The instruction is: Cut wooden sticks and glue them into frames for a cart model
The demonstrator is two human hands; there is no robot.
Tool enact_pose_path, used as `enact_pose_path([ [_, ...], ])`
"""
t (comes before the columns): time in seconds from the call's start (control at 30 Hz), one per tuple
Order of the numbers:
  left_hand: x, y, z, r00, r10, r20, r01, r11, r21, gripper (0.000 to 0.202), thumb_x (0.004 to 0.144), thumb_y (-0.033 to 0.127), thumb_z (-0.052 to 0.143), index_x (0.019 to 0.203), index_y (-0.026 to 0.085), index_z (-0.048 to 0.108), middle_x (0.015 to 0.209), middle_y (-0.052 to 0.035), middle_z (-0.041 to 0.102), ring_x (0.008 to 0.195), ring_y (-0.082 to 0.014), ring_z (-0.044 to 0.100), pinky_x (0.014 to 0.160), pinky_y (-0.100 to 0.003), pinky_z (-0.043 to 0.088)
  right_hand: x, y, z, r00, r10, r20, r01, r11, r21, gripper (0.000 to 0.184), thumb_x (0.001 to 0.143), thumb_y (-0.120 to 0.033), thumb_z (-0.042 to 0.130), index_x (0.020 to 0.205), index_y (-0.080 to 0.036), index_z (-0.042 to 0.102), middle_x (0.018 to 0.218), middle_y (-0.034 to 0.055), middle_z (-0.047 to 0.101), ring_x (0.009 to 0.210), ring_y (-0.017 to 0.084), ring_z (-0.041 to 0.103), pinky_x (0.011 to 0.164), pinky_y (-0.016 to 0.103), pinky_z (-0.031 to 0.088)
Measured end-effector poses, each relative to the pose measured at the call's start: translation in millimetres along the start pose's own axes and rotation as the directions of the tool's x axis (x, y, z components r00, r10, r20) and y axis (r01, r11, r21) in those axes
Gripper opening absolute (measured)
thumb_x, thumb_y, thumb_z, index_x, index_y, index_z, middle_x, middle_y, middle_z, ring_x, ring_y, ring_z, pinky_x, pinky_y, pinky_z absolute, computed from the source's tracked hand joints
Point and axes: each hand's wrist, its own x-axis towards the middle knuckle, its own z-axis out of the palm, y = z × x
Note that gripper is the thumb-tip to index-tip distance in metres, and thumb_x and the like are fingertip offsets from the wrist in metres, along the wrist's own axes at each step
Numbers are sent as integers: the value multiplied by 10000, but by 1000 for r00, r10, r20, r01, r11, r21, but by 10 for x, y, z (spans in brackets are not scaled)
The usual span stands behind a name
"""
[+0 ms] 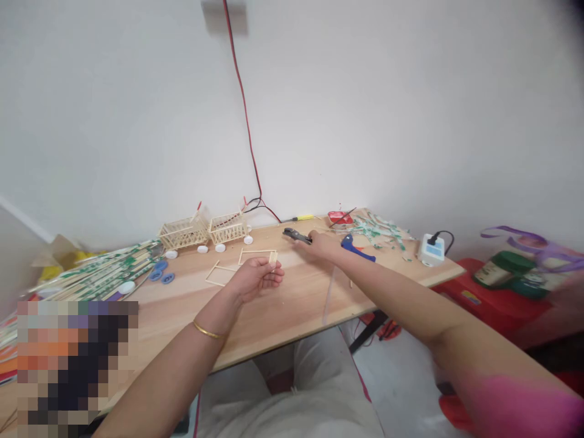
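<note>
My left hand (pixel 256 277) hovers over the wooden table (pixel 283 304), palm up, fingers curled around a short pale wooden stick (pixel 272 258). My right hand (pixel 319 244) reaches to the far side of the table and closes on the grey pliers (pixel 294 235) lying there. Two square frames of thin sticks (pixel 237 263) lie flat on the table just beyond my left hand. Two small basket-like stick structures (pixel 205 229) stand at the back by the wall.
A bundle of green-printed sticks (pixel 100 275) and blue and white caps (pixel 160 272) lie at the left. A blue-handled tool (pixel 356 246), a yellow screwdriver (pixel 303 218), scraps and a white power adapter (pixel 432 248) lie at the right. A red stool (pixel 493 301) with jars stands beside the table.
</note>
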Motion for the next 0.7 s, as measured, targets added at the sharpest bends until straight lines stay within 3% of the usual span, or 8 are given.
enact_pose_path([
  [0.13, -9, -70, -93, 1000, 8, -2, -8, 997, -72, 116, 778, 193, 633, 835, 98, 601, 763, -73, 668, 612, -95, 634, 594, -203, 519, 91, -182, 201, 994, -3, -111, 4, 1000, 4, 692, 766, -691, 401, 1091, -97, 545, 1141, 265, 542, 1109, 398, 468, 897, 533, 298],
  [0.23, -3, -91, -141, 1000, 1, 15, 1, 995, -102, 130, 755, 172, 658, 851, 95, 613, 788, -85, 680, 639, -111, 648, 628, -222, 530, 117, -248, 223, 984, -51, -172, 62, 996, 57, 626, 775, -607, 483, 1108, -81, 547, 1190, 279, 500, 1163, 425, 389, 935, 579, 212],
  [0.3, 6, -96, -153, 1000, 1, 17, 1, 992, -128, 132, 750, 157, 661, 859, 93, 620, 793, -90, 685, 640, -114, 652, 645, -229, 533, 90, -285, 182, 971, -121, -207, 148, 982, 120, 581, 807, -545, 482, 1176, -99, 516, 1262, 255, 456, 1210, 397, 345, 967, 548, 200],
  [0.37, 17, -104, -149, 1000, 3, 6, -2, 989, -151, 122, 752, 141, 653, 858, 90, 624, 787, -93, 688, 639, -114, 652, 654, -230, 533, 12, -332, 135, 951, -230, -207, 272, 940, 204, 486, 863, -488, 417, 1207, -157, 507, 1283, 178, 471, 1207, 310, 380, 979, 445, 263],
  [0.47, 26, -126, -125, 1000, 13, 6, -12, 989, -150, 118, 753, 143, 649, 855, 87, 628, 786, -96, 690, 658, -124, 656, 654, -232, 531, -177, -422, 124, 897, -432, -95, 435, 825, 362, 369, 855, -463, 457, 1100, -226, 597, 1042, 46, 635, 954, 176, 558, 820, 272, 407],
  [0.53, 16, -139, -103, 999, 21, 35, -17, 993, -118, 130, 747, 166, 661, 841, 81, 632, 791, -100, 690, 657, -131, 657, 646, -237, 530, -299, -471, 156, 852, -523, -20, 473, 753, 458, 315, 810, -440, 535, 998, -214, 649, 850, 6, 664, 780, 136, 586, 699, 223, 429],
  [0.6, -4, -143, -83, 998, 19, 66, -14, 997, -77, 152, 741, 189, 673, 834, 75, 635, 819, -111, 691, 657, -136, 657, 642, -242, 528, -370, -483, 183, 827, -563, 14, 471, 705, 531, 277, 801, -411, 545, 892, -182, 669, 765, 0, 654, 708, 119, 578, 643, 203, 424],
  [0.7, -29, -140, -60, 997, 0, 83, 4, 999, -53, 183, 759, 217, 657, 887, 90, 623, 906, -133, 692, 696, -152, 667, 654, -261, 528, -356, -410, 161, 837, -547, 23, 428, 679, 597, 325, 808, -442, 515, 850, -150, 650, 702, 1, 622, 614, 99, 538, 555, 189, 397],
])
